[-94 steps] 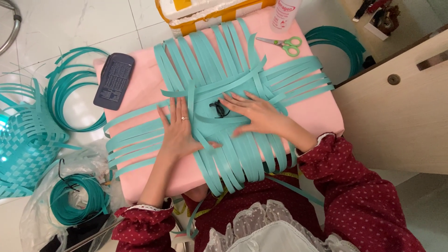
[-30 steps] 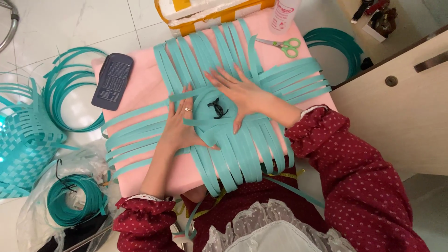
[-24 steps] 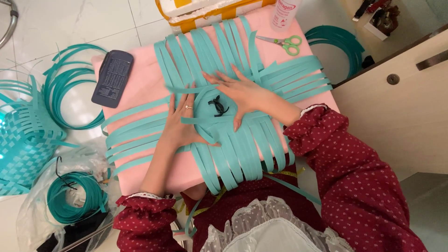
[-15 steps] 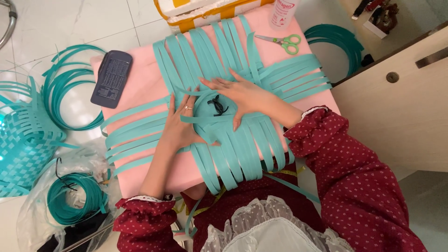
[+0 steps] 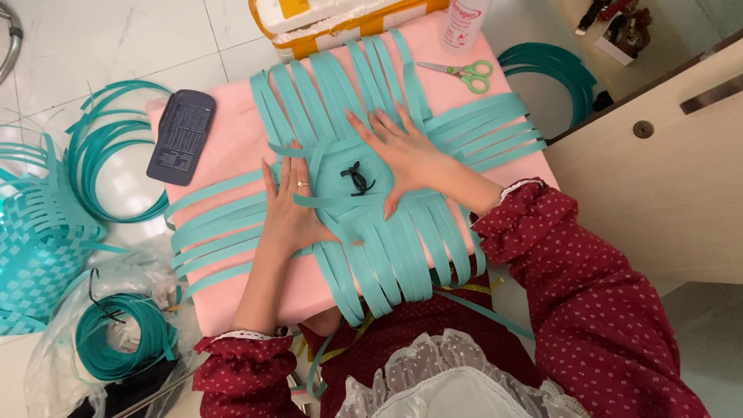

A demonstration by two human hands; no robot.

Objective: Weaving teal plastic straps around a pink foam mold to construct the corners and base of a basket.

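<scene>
Weaving is only begun: teal strips [image 5: 364, 193] cross at the middle of the pink worktop [image 5: 232, 147], long ends loose. Left hand [image 5: 290, 205] and right hand [image 5: 398, 151] press flat, fingers spread, beside a black clip [image 5: 356, 179].

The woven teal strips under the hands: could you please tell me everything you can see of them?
The woven teal strips are flat, glossy bands, plastic by the look, interlaced into a square mat at the middle with loose ends fanning out on all four sides. They lie flat on the pink board. The left hand and right hand press flat on the weave, either side of a small black clip.
</scene>
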